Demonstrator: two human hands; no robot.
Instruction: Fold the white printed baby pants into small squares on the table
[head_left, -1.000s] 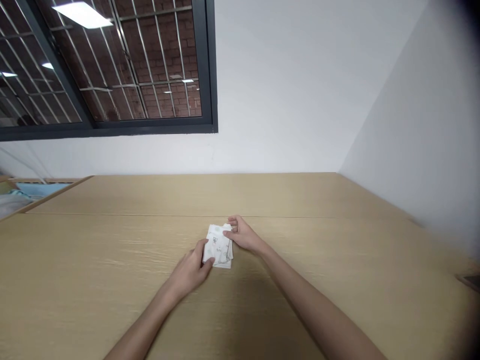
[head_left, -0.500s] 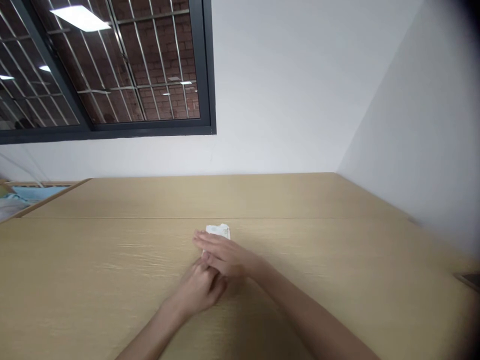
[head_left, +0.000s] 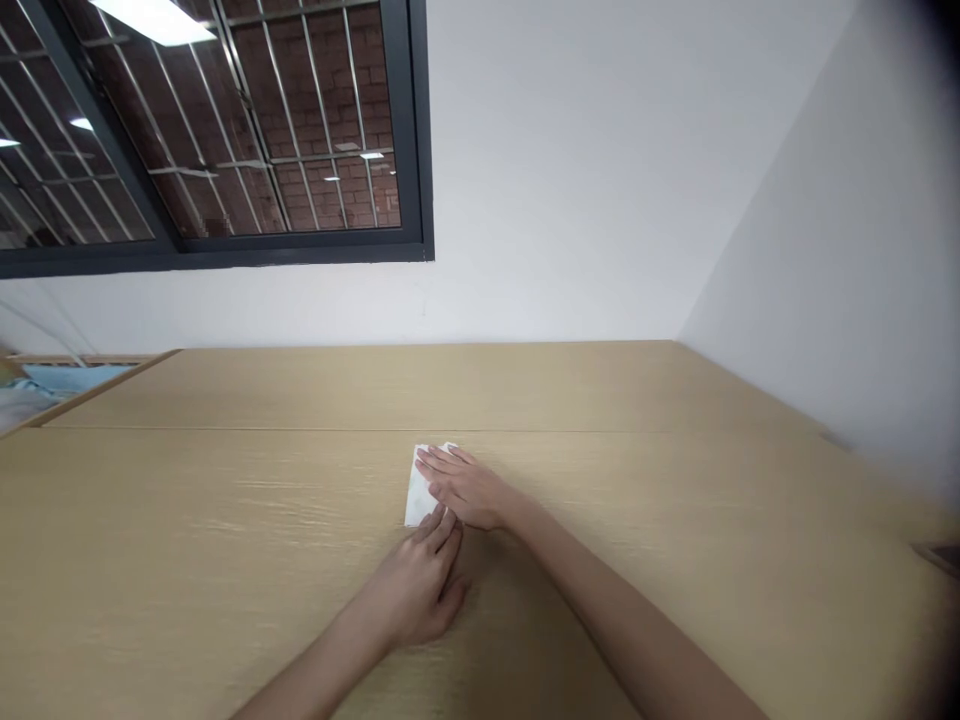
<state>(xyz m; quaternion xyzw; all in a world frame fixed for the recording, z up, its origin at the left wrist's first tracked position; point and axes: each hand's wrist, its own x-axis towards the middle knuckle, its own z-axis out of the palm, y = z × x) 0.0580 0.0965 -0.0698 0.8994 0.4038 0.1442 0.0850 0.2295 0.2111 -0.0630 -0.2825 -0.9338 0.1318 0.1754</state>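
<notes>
A small white piece of paper (head_left: 418,503), which looks folded, lies flat on the wooden tabletop (head_left: 225,560). Stretched across its upper right part is my right hand (head_left: 471,488), palm down with the fingers a little apart, hiding much of the sheet. My left hand (head_left: 426,585) reaches in from below. Its extended fingertips touch the paper's lower right corner, close under the right hand, and its thumb points off to the right. Neither hand is wrapped around anything.
A thin seam crosses the tabletop beyond the paper. Behind it rise a white wall (head_left: 555,200) and a dark-framed window (head_left: 416,180) with metal bars. Light blue cloth (head_left: 71,378) shows past the table's left edge. A dark slot (head_left: 941,556) sits at the far right.
My right hand has slid right across the paper, uncovering its left side. The left hand has shifted slightly right, its curled fingers now straighter on the paper's lower corner.
</notes>
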